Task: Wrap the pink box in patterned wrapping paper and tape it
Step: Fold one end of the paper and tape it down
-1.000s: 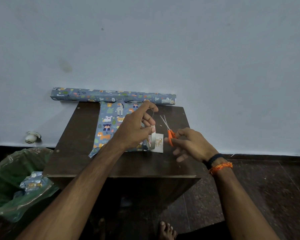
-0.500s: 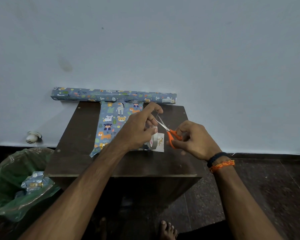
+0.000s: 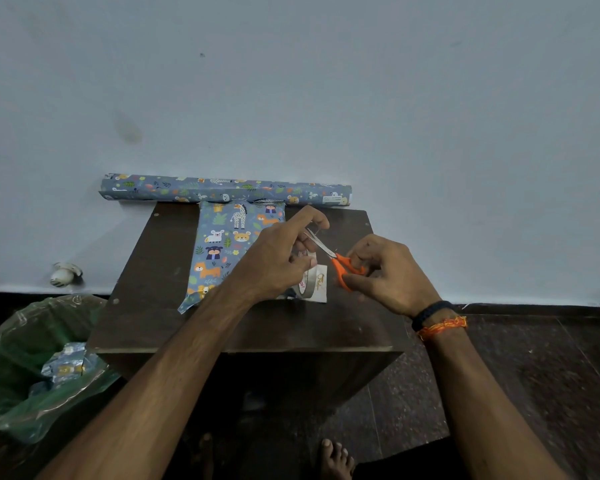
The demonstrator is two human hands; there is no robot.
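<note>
A box wrapped in blue animal-patterned paper [image 3: 222, 251] lies on the dark brown table [image 3: 153, 271]; no pink shows. My left hand [image 3: 278, 261] holds a roll of clear tape [image 3: 307, 284] over the box's right end and stretches a strip of tape up between thumb and forefinger. My right hand [image 3: 392, 271] grips orange-handled scissors [image 3: 340, 265], whose blades reach the stretched strip by my left fingertips. A small white card [image 3: 321, 287] lies beside the tape roll. The box's right end is hidden behind my left hand.
A roll of the same patterned paper [image 3: 226, 190] lies along the table's far edge against the pale wall. A green bin bag [image 3: 21, 368] with paper scraps stands on the floor at the left. My bare foot [image 3: 336, 459] shows below the table.
My right hand picked up the scissors and brought the blades leftward to the tape strip. My left hand kept the tape roll and strip almost still.
</note>
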